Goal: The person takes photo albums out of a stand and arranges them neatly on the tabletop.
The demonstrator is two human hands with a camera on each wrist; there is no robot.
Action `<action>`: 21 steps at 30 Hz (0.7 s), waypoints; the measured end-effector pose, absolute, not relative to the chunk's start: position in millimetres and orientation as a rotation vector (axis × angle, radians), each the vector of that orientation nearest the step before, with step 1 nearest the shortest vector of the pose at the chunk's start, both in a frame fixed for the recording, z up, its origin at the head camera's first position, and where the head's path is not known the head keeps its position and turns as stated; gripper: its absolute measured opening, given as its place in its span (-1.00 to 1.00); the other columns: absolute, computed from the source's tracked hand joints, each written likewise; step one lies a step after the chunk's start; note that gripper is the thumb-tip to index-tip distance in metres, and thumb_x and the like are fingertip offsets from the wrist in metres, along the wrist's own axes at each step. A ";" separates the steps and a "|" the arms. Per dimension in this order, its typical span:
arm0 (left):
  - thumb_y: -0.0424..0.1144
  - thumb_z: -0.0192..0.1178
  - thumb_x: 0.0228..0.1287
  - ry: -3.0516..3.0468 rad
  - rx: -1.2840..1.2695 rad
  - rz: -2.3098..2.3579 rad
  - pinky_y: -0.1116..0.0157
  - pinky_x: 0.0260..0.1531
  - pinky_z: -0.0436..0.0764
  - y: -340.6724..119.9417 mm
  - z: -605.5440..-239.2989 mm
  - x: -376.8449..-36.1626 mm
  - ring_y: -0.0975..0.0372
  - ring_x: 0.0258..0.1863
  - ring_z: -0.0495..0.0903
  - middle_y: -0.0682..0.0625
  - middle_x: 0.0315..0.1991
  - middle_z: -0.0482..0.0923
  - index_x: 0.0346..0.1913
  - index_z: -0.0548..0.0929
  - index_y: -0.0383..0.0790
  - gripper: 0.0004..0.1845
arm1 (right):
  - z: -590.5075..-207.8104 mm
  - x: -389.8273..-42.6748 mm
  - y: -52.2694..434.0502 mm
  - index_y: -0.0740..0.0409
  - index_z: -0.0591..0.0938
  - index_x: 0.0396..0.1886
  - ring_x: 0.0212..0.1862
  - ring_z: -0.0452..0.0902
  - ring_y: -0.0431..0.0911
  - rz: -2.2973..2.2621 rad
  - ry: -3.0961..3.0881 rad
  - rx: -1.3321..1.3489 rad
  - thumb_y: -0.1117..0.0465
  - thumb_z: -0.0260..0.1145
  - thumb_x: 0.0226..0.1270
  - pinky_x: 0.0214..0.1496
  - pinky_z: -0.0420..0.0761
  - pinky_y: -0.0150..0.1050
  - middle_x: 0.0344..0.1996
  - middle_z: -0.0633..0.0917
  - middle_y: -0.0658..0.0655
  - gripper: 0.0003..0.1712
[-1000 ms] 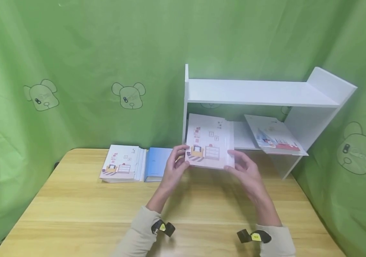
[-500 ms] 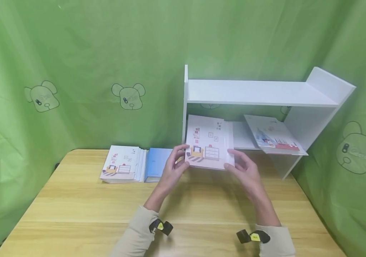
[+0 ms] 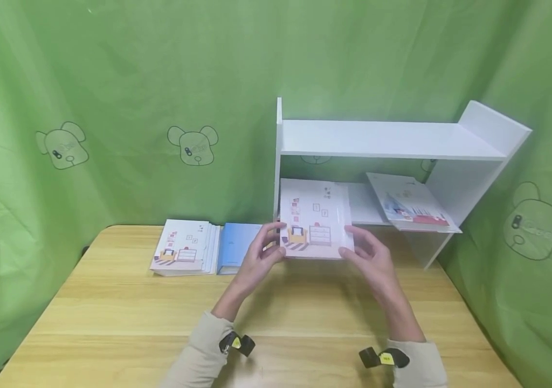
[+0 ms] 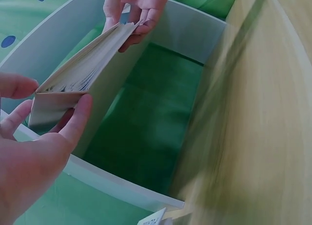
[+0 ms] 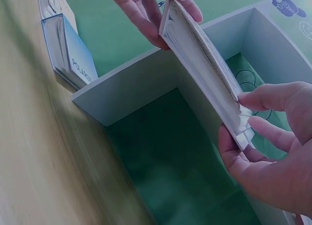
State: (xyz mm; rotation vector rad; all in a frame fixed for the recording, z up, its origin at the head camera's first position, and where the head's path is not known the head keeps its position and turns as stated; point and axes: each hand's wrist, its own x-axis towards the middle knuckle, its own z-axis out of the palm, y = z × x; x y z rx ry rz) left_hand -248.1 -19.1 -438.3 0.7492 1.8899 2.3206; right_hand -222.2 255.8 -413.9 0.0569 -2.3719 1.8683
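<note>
Both hands grip a white photo album (image 3: 315, 215) with a drawn room scene on its cover, at the front of the lower shelf's left end. My left hand (image 3: 259, 258) pinches its left edge, thumb on the cover's near corner. On the opposite side my right hand (image 3: 373, 264) pinches the right edge between thumb and fingers. In the left wrist view, the album's page edges (image 4: 87, 69) face the camera, with a finger under the lower cover. The right wrist view shows the right thumb on top and fingers beneath the album (image 5: 209, 73).
A white two-tier shelf (image 3: 392, 139) stands at the table's back right. Another album (image 3: 414, 205) lies on its lower board, jutting past the front. Left of the shelf, a matching white album (image 3: 184, 245) and a blue album (image 3: 234, 245) stand side by side on the wooden table (image 3: 159, 318).
The held album has come slightly toward me, its far edge lower in the head view. Both hands keep their grip; the left forearm has shifted a little left.
</note>
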 end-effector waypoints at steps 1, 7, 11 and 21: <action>-0.49 0.04 0.42 1.877 0.752 2.324 -0.10 0.18 0.63 -19.0 -438.7 -247.8 -0.14 0.19 0.57 -0.38 0.30 0.37 0.44 0.36 -0.10 -0.43 | -414.4 -221.9 256.4 0.08 0.41 0.50 0.36 0.40 0.27 1.862 -2.378 0.053 0.14 0.47 0.36 0.39 0.45 0.18 0.52 0.30 0.16 -0.24; -0.50 0.03 0.41 1.828 0.747 2.359 -0.23 0.18 0.57 -19.4 -439.6 -245.8 -0.16 0.16 0.59 -0.37 0.29 0.39 0.44 0.36 -0.13 -0.43 | -417.8 -221.2 258.9 0.06 0.42 0.50 0.35 0.39 0.29 1.843 -2.403 0.060 0.10 0.50 0.33 0.35 0.49 0.17 0.53 0.29 0.16 -0.21; -0.50 0.04 0.40 1.851 0.756 2.325 -0.11 0.14 0.65 -21.8 -439.3 -246.0 -0.15 0.15 0.60 -0.38 0.27 0.40 0.45 0.34 -0.11 -0.41 | -418.3 -220.4 259.0 0.03 0.40 0.51 0.31 0.44 0.22 1.836 -2.419 0.072 0.11 0.49 0.33 0.24 0.61 -0.03 0.54 0.28 0.13 -0.21; -0.46 0.05 0.42 1.868 0.776 2.267 -0.12 0.08 0.68 -27.5 -441.7 -246.3 -0.15 0.12 0.61 -0.37 0.26 0.42 0.45 0.35 -0.05 -0.42 | -420.9 -215.7 260.7 -0.01 0.38 0.53 0.31 0.44 0.25 1.846 -2.440 0.103 0.15 0.50 0.31 0.27 0.58 0.07 0.55 0.23 0.14 -0.18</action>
